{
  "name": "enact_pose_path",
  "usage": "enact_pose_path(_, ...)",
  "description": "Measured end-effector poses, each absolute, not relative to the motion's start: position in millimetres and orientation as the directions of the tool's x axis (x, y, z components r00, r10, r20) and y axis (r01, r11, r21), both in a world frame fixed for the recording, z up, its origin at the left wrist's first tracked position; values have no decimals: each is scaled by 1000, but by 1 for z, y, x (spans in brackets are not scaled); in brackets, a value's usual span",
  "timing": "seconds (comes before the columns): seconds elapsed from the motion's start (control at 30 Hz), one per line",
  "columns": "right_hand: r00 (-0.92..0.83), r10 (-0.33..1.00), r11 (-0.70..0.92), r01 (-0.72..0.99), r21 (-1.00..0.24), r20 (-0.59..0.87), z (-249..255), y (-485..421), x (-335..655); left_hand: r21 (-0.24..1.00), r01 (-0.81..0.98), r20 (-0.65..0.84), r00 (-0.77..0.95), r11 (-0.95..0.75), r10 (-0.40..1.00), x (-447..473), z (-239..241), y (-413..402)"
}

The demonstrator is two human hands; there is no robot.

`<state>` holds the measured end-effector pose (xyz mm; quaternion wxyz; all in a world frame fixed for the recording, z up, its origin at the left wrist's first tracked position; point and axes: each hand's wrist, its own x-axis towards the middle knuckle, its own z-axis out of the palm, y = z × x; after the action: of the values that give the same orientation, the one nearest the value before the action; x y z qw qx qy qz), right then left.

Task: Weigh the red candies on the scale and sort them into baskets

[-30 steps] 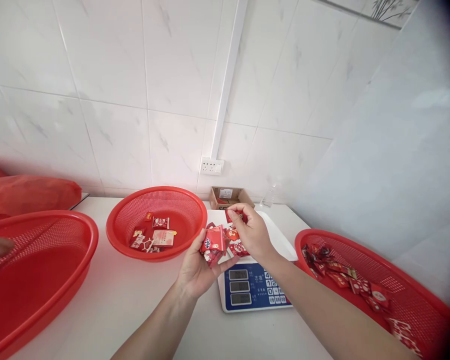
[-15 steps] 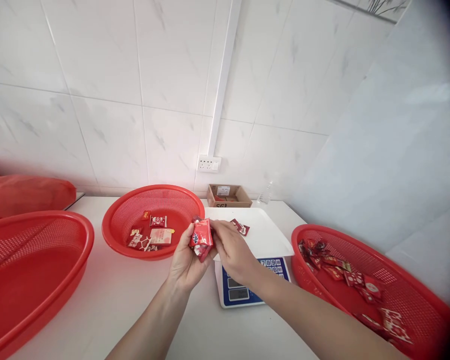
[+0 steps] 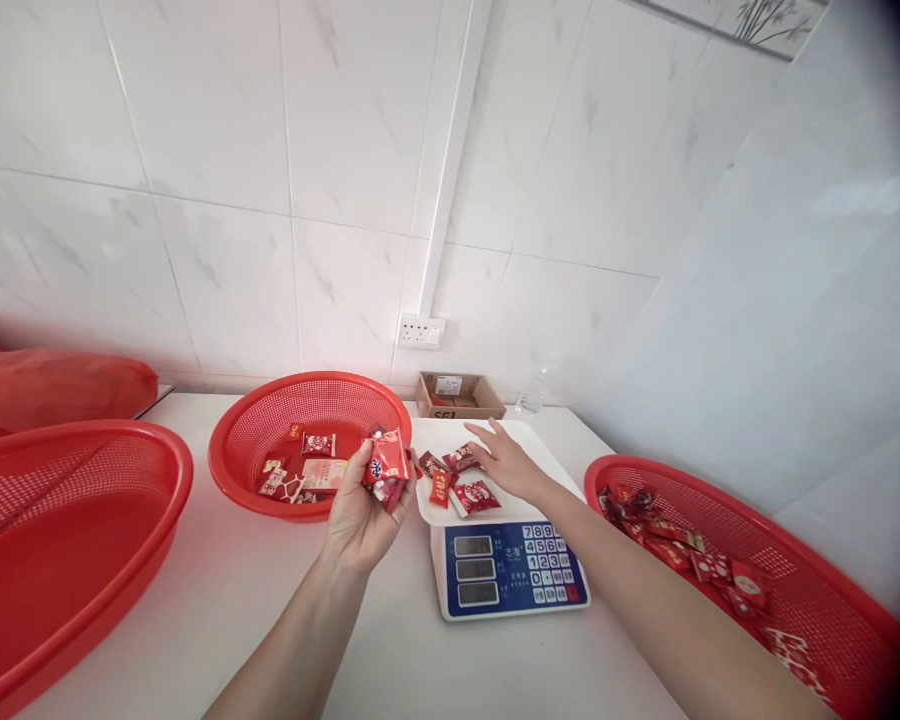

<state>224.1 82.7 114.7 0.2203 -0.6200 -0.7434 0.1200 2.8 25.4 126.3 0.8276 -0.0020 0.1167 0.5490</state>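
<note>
My left hand (image 3: 360,515) is raised over the table in front of the middle red basket (image 3: 311,400), its fingers closed round a bunch of red snack packets (image 3: 387,468). My right hand (image 3: 506,462) lies open and flat on the white tray of the weighing scale (image 3: 529,575), fingers spread. Several red packets (image 3: 457,482) lie on the tray just left of that hand. The scale's blue panel with displays and keypad faces me.
The middle basket holds several packets. A large red basket (image 3: 82,560) stands at the left, another with many red packets (image 3: 787,545) at the right. A small cardboard box (image 3: 459,395) and a wall socket (image 3: 420,331) are behind the scale. A red bag (image 3: 52,385) lies far left.
My right hand left the bunch in my left hand and now rests open on the scale tray. More packets lie on the tray than half a second ago.
</note>
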Motion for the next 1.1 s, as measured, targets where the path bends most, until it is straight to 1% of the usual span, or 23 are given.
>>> enact_pose_path(0.07, -179, 979, 203, 914, -350, 101, 99, 90, 234, 113, -914, -181, 366, 389, 913, 1, 127, 26)
enact_pose_path(0.17, -266, 962, 271, 916, -295, 59, 87, 90, 239, 104, -913, -176, 374, 395, 910, 0, 127, 26)
enact_pose_path(0.23, -260, 961, 275, 913, -301, 90, 88, 90, 240, 104, -910, -185, 378, 401, 907, 0, 128, 26)
enact_pose_path(0.3, -211, 962, 258, 909, -326, 172, 92, 90, 241, 109, -908, -191, 379, 404, 905, 0, 129, 26)
enact_pose_path(0.37, -143, 964, 221, 902, -371, 226, 95, 91, 243, 120, -906, -189, 380, 405, 906, 0, 129, 25)
enact_pose_path(0.4, -108, 970, 189, 898, -398, 217, 96, 92, 244, 125, -905, -187, 381, 407, 905, 0, 129, 25)
enact_pose_path(0.5, -20, 994, 69, 869, -490, 105, 93, 90, 248, 129, -901, -187, 388, 415, 902, 0, 129, 25)
enact_pose_path(0.57, -8, 998, 41, 830, -557, 62, 91, 87, 249, 128, -899, -195, 391, 418, 900, -1, 128, 25)
enact_pose_path(0.6, -13, 998, 51, 805, -591, 68, 91, 84, 250, 129, -899, -194, 391, 418, 900, -1, 128, 25)
enact_pose_path(0.7, 2, 988, 107, 721, -685, 156, 96, 69, 251, 136, -897, -179, 396, 421, 901, -2, 129, 25)
enact_pose_path(0.87, 194, 931, 143, 585, -798, 309, 106, 17, 259, 136, -894, -151, 407, 427, 901, -5, 139, 16)
enact_pose_path(0.93, 310, 893, 140, 498, -856, 327, 102, -13, 265, 184, -888, -157, 396, 421, 905, -6, 144, 10)
enact_pose_path(1.0, 416, 857, 129, 399, -908, 305, 90, -42, 271, 260, -883, -156, 361, 391, 920, -7, 148, 3)
enact_pose_path(1.1, 505, 840, 91, 226, -970, 196, 63, -78, 274, 409, -860, -69, 303, 304, 950, -4, 150, -11)
